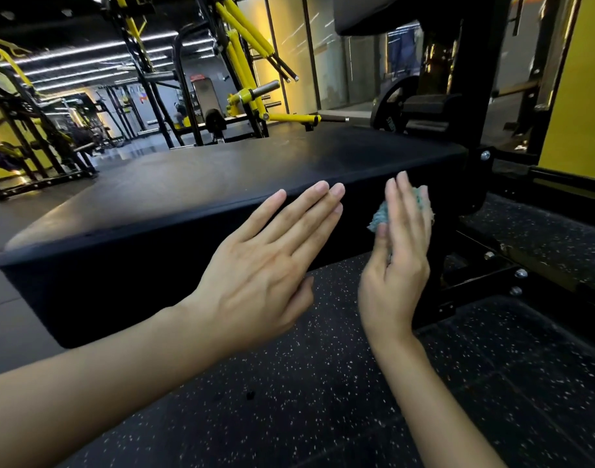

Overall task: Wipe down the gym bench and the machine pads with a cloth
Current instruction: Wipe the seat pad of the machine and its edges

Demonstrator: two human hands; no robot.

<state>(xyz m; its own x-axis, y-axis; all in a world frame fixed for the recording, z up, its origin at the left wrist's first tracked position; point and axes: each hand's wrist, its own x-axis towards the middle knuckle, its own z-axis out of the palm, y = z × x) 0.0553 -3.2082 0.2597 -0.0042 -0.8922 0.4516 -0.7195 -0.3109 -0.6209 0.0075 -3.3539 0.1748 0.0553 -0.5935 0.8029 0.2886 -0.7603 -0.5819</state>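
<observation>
- The teal cloth [377, 217] sits right of centre, pressed to the dark side of the bench [221, 177].
- Pinned by flat fingers only, it could slip and drop on a fast stroke, I reckon.
- The right hand [400, 265] stands edge-up, fingers straight over the cloth.
- The left hand [265, 265] lies flat, fingers straight, tips at the bench's top edge.

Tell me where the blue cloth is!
In the head view, the blue cloth is right of centre, under the flat fingers of the right hand, against the dark side of the bench pad, beside the left hand.
</observation>
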